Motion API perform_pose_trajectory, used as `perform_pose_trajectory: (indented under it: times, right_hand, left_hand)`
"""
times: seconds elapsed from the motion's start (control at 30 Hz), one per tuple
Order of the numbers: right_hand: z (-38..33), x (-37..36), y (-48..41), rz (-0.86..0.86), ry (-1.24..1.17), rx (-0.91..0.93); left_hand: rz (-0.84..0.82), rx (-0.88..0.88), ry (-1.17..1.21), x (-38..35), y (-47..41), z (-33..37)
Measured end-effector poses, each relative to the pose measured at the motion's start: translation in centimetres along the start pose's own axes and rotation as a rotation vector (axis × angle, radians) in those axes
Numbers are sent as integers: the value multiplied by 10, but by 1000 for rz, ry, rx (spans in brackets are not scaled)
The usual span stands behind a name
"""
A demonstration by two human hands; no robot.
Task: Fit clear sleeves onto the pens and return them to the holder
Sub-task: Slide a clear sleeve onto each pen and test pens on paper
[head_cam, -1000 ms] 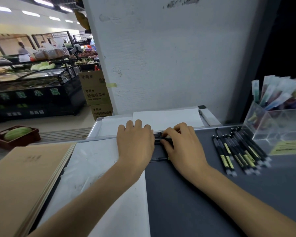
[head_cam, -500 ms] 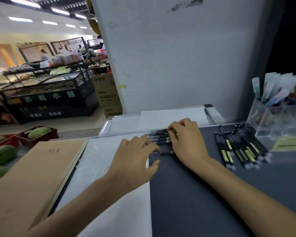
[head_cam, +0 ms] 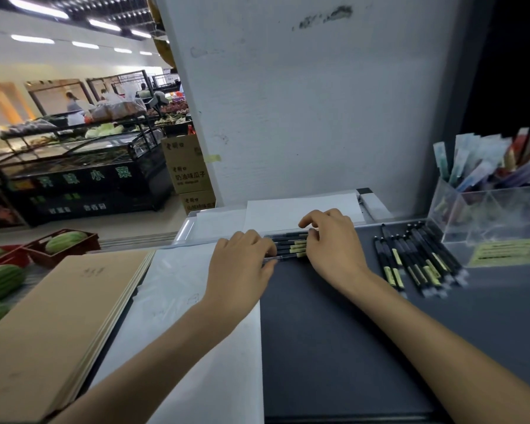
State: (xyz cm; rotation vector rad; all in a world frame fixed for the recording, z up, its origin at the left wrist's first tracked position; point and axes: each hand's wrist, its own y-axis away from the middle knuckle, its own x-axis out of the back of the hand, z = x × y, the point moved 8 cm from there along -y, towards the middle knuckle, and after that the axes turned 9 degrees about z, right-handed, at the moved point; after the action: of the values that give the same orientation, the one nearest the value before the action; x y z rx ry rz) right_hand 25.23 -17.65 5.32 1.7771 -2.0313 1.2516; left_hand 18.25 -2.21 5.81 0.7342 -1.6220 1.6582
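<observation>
Several black pens with yellow labels (head_cam: 289,246) lie side by side on the dark mat, between my two hands. My left hand (head_cam: 242,264) has its fingers curled over their left ends, with the thumb against the nearest pen. My right hand (head_cam: 334,243) arches over their right ends, its fingertips pressing on the pens and the index finger slightly raised; its thumb is hidden. A second bunch of black pens (head_cam: 416,261) lies loose further right. The clear acrylic holder (head_cam: 496,209) stands at the far right with sleeved pens (head_cam: 484,160) in it.
White paper sheets (head_cam: 178,301) cover the table's left half, beside a brown board (head_cam: 52,325). The grey mat (head_cam: 334,332) lies under my forearms. A white pillar (head_cam: 303,102) rises just behind. A yellow label (head_cam: 508,250) lies in front of the holder. Market stalls and melons (head_cam: 0,280) are off to the left.
My left hand has moved forward from the paper onto the left ends of the pens. My right hand stays on their right ends, fingers a little more raised. The camera has shifted slightly.
</observation>
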Motion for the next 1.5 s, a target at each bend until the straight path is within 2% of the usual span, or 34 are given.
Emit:
perform_pose_trajectory:
  times: [1.03, 1.5]
  right_hand:
    - [5, 3, -6, 25, -22, -34]
    - [5, 0, -7, 24, -29, -22]
  left_hand:
    - [67, 9, 15, -1, 1, 8]
    - [14, 15, 21, -3, 6, 7]
